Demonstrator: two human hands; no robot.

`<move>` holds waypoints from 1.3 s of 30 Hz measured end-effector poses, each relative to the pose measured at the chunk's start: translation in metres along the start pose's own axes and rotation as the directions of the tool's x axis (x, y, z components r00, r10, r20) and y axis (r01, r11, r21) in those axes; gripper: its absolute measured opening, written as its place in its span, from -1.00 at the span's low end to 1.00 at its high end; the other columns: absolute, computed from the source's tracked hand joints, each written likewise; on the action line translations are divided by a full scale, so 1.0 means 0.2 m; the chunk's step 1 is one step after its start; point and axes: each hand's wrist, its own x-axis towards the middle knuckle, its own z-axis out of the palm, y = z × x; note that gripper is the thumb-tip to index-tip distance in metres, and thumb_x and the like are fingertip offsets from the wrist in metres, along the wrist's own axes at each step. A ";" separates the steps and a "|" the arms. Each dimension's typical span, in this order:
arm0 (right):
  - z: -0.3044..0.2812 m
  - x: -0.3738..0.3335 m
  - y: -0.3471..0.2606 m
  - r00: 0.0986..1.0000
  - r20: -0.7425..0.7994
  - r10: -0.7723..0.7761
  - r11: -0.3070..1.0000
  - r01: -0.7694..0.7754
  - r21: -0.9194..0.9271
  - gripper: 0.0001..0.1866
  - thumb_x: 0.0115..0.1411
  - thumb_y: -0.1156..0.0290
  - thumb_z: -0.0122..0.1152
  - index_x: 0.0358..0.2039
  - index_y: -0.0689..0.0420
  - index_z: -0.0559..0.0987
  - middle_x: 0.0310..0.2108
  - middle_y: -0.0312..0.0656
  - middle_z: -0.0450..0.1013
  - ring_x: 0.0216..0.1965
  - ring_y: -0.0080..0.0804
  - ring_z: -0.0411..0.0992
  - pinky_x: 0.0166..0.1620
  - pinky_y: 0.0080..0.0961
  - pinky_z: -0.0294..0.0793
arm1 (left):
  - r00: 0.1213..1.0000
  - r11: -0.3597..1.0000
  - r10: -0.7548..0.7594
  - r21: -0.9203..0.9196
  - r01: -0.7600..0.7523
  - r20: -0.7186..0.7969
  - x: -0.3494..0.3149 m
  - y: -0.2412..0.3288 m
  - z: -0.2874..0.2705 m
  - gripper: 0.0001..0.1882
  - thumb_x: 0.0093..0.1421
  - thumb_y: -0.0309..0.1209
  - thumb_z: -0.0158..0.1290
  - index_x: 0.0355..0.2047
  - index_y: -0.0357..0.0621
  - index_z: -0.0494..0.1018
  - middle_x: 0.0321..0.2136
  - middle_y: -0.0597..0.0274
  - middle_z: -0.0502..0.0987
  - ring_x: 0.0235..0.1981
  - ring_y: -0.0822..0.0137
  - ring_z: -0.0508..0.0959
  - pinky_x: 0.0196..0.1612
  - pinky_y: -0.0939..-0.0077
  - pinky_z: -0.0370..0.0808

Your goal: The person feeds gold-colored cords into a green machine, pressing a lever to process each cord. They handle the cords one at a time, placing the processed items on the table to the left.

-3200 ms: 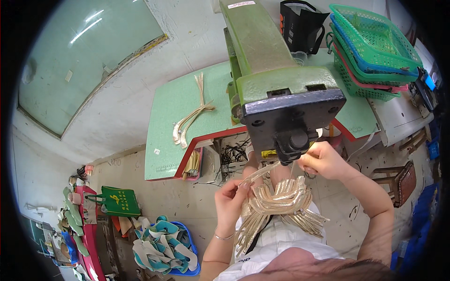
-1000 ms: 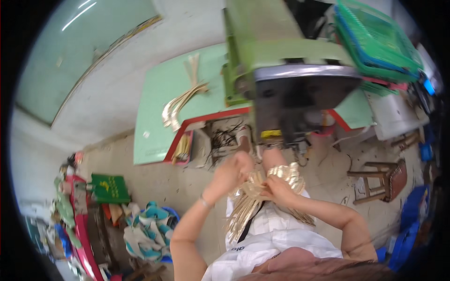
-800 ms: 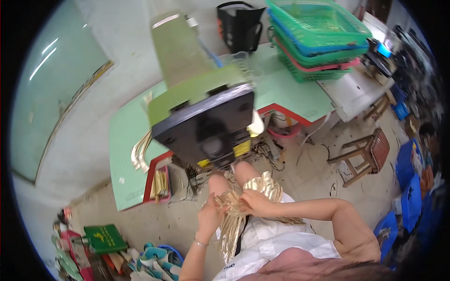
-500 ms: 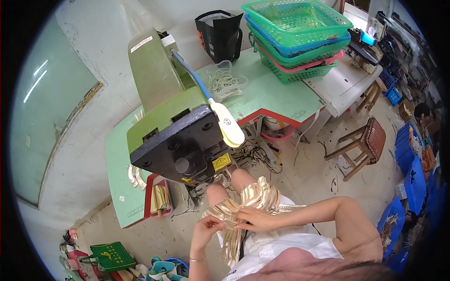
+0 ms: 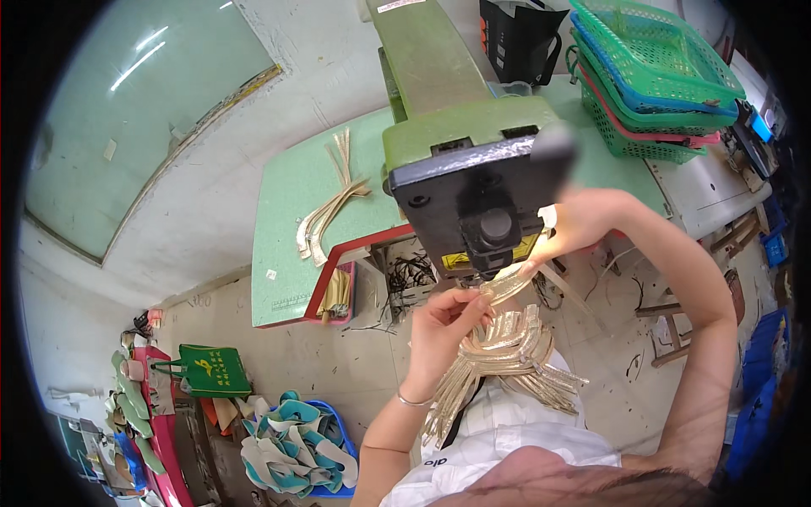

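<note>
A short gold strap (image 5: 505, 287) is stretched between my hands, just under the black head (image 5: 481, 198) of a green machine (image 5: 460, 127). My left hand (image 5: 448, 325) pinches its near end between thumb and fingers. At the other end, my right hand (image 5: 570, 232) has its fingers closed on the strap, partly lost in glare and blur. Whether the strap touches the machine's lower tip, I cannot tell. Below my hands, a bundle of gold straps (image 5: 507, 359) is spread across my lap.
More gold straps (image 5: 325, 215) lie on the green table (image 5: 283, 228), left of the machine. Stacked plastic baskets (image 5: 655, 80) and a black bag (image 5: 519, 42) stand at the back right. On the floor are a green bag (image 5: 211, 370) and a blue basket (image 5: 348, 446) of teal and white pieces.
Both hands have risen from the bundle on my lap to the machine head, with one strap between them. My right arm has swung forward, and the view has shifted left.
</note>
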 end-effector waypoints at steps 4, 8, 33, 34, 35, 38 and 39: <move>-0.05 0.06 0.04 0.998 0.043 -0.050 0.999 0.050 -0.007 -0.70 0.02 0.17 0.32 -0.46 0.17 0.57 -0.54 -0.28 0.47 -0.45 -0.50 0.41 -0.34 -0.52 0.38 | 0.997 1.000 0.010 -0.018 -0.011 -0.079 0.00 -0.01 0.03 -0.89 0.17 -0.45 0.05 -0.41 -0.25 0.51 -0.57 0.31 0.53 -0.55 0.60 0.46 -0.54 0.79 0.27; -0.01 0.11 0.18 0.965 -0.027 -0.262 0.965 0.261 -0.038 -0.67 0.02 0.14 0.31 -0.43 0.18 0.55 -0.51 -0.28 0.48 -0.43 -0.49 0.41 -0.32 -0.53 0.39 | 0.995 0.999 0.001 -0.045 -0.006 -0.095 0.01 -0.01 0.01 -0.89 0.16 -0.47 0.05 -0.44 -0.26 0.50 -0.56 0.30 0.53 -0.56 0.59 0.45 -0.54 0.78 0.26; -0.02 0.09 0.15 0.959 -0.088 -0.270 0.963 0.271 -0.002 -0.65 -0.02 0.37 0.34 -0.23 0.21 0.49 -0.33 -0.18 0.50 -0.29 -0.41 0.41 -0.19 -0.49 0.39 | 0.637 0.719 0.658 0.584 -0.375 -0.401 -0.06 0.24 -0.26 -0.73 0.14 -0.48 0.06 -0.14 -0.21 0.35 -0.42 0.37 0.34 -0.43 0.57 0.31 -0.37 0.71 0.27; -0.01 0.09 0.16 0.957 -0.087 -0.277 0.959 0.282 0.044 -0.64 -0.01 0.37 0.33 -0.21 0.21 0.49 -0.30 -0.18 0.50 -0.28 -0.42 0.41 -0.18 -0.50 0.39 | 0.620 0.611 0.738 0.655 -0.445 -0.266 -0.14 0.23 -0.22 -0.75 0.13 -0.48 0.06 -0.16 -0.22 0.37 -0.41 0.34 0.36 -0.41 0.53 0.33 -0.36 0.69 0.29; -0.01 0.09 0.17 0.944 -0.095 -0.316 0.943 0.323 0.081 -0.64 0.00 0.37 0.33 -0.19 0.21 0.49 -0.28 -0.18 0.50 -0.28 -0.43 0.41 -0.18 -0.51 0.39 | 0.587 0.485 0.800 0.710 -0.510 -0.125 -0.20 0.23 -0.17 -0.76 0.12 -0.49 0.06 -0.18 -0.24 0.39 -0.41 0.31 0.39 -0.39 0.50 0.36 -0.35 0.67 0.31; 0.03 0.15 0.14 0.874 -0.097 -0.477 0.861 0.486 0.148 -0.64 0.03 0.37 0.30 -0.15 0.20 0.49 -0.25 -0.19 0.50 -0.28 -0.45 0.41 -0.17 -0.53 0.40 | 0.877 0.670 0.436 0.577 -0.467 0.203 -0.27 0.23 -0.04 -0.79 0.13 -0.46 0.07 -0.23 -0.31 0.45 -0.35 0.22 0.48 -0.41 0.50 0.42 -0.32 0.66 0.35; 0.03 0.16 0.14 0.856 -0.099 -0.507 0.842 0.516 0.154 -0.64 0.04 0.36 0.30 -0.14 0.19 0.49 -0.25 -0.19 0.51 -0.28 -0.46 0.41 -0.17 -0.54 0.40 | 0.938 0.782 0.251 0.521 -0.341 0.237 -0.22 0.20 0.02 -0.79 0.16 -0.44 0.05 -0.24 -0.34 0.46 -0.32 0.21 0.51 -0.42 0.52 0.44 -0.30 0.67 0.37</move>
